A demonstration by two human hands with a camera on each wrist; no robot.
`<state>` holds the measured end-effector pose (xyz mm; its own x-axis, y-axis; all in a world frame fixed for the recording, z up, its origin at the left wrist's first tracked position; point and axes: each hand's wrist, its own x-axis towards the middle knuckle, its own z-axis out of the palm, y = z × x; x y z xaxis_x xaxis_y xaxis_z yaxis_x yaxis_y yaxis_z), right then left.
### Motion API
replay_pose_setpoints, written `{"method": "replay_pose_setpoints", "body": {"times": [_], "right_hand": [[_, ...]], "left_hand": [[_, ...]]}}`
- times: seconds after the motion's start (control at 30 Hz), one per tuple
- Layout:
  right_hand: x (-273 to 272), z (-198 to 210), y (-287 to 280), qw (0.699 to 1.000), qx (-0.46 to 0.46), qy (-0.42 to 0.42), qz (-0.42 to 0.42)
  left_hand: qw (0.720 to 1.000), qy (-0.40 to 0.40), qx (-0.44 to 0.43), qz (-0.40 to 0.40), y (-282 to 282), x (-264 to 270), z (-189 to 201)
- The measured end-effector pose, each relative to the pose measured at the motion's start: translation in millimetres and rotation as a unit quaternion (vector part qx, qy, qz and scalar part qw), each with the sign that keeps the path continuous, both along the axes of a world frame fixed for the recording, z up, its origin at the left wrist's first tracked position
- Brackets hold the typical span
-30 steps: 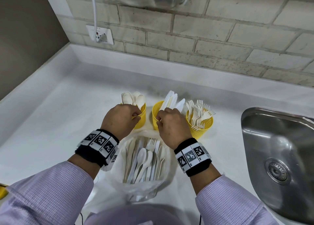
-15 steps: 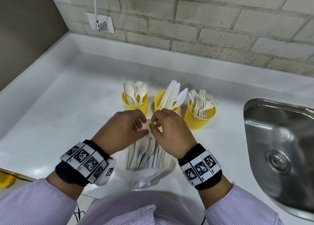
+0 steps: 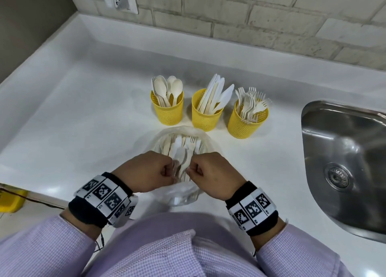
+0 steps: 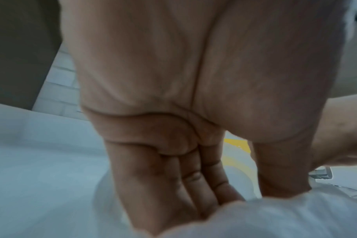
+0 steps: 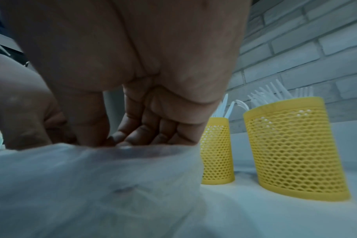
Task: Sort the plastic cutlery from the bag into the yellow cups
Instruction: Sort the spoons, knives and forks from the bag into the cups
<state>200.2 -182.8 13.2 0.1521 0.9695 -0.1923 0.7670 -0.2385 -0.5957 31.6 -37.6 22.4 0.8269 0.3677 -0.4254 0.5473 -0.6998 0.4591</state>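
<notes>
Head view, sink (image 3: 344, 164) right of three yellow cups (image 3: 205, 114), bag (image 3: 181, 197) in front

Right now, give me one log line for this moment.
left hand: reaching into bag | right hand: same | cutlery in bag: unsorted | yellow cups: spoons, knives, forks

Three yellow cups (image 3: 168, 111); one bag (image 3: 183, 195); two hands (image 3: 146, 172); one sink (image 3: 344, 161).
</notes>
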Motion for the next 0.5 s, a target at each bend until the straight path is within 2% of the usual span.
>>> {"method": "replay_pose_setpoints", "body": {"times": [0.1, 0.27, 0.4, 0.5], "right_hand": [[2.8, -1.5, -7.2, 1.000, -0.015, -0.006, -0.008], [2.6, 0.0, -10.1, 0.995, -0.089, -0.054, -0.008], [0.1, -1.1, -5.9, 0.989, -0.119, -0.073, -0.044], [-1.4, -0.4, -0.1, 0.985, -0.138, -0.054, -0.084]], "left_hand": [[0.998, 0.044, 0.029, 0.033, -1.0, -1.8, -0.4], [0.993, 0.061, 0.051, 0.082, -2.4, 0.7, 1.6], [0.987, 0.093, 0.070, 0.110, -3.6, 5.6, 4.1], [0.985, 0.104, 0.056, 0.124, -3.1, 10.2, 1.6]]}}
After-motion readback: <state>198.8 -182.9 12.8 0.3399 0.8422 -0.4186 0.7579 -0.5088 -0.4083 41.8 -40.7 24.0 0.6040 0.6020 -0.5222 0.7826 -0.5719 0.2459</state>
